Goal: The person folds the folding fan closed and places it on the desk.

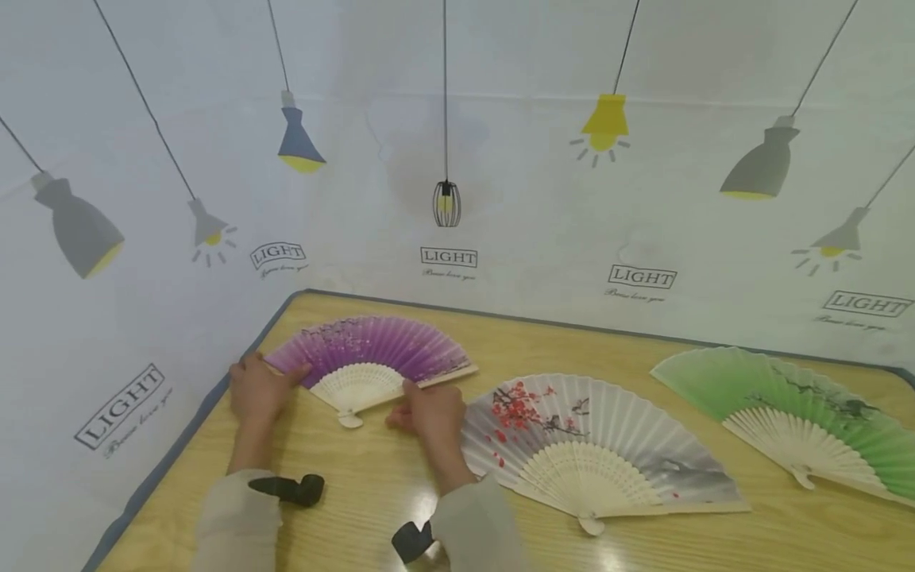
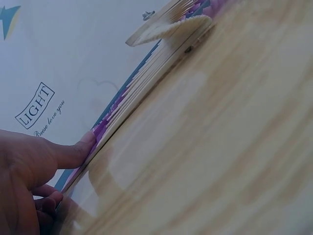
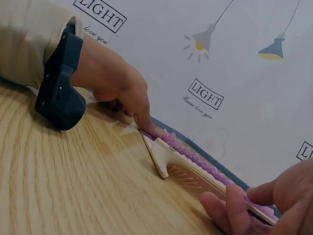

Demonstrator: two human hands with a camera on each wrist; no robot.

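Observation:
A purple folding fan [image 1: 386, 342] with a blossom print lies spread at the table's far left, its pale slats meeting at a rounded pivot end nearest the person. My left hand [image 1: 260, 389] pinches its left edge; in the left wrist view the thumb [image 2: 78, 152] presses on the purple leaf with the other fingers curled below. At the opposite side, my right hand [image 1: 434, 417] holds the right outer rib, thumb above and fingers underneath, as the right wrist view shows beside the fan's pale ribs [image 3: 195, 169].
A grey-white fan with red blossoms [image 1: 615, 413] lies spread just right of my right hand. Farther right is a green fan [image 1: 786, 389], also spread. White walls printed with lamps [image 1: 529, 199] rise along the left and far edges of the wooden table [image 1: 357, 492].

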